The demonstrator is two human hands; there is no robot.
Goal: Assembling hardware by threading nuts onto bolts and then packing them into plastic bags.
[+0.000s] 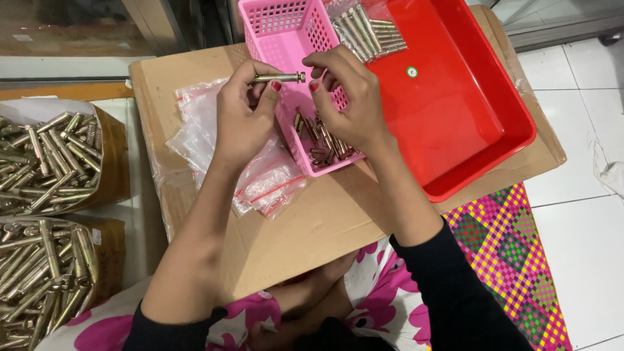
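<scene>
My left hand (242, 117) pinches a brass-coloured anchor bolt (278, 78) level above the pink basket (283, 29). My right hand (348, 97) meets the bolt's right end with its fingertips. Both hands hover over the basket, which holds several more bolts (318, 140) at its near end. A pile of clear zip bags (260, 175) with red seals lies on the cardboard sheet (325, 221) under my left wrist.
A red tray (455, 104) sits right of the basket, with a bag of packed bolts (370, 29) at its far left corner. Two cardboard boxes full of bolts (49, 162) (42, 273) stand on the left. White tiled floor lies to the right.
</scene>
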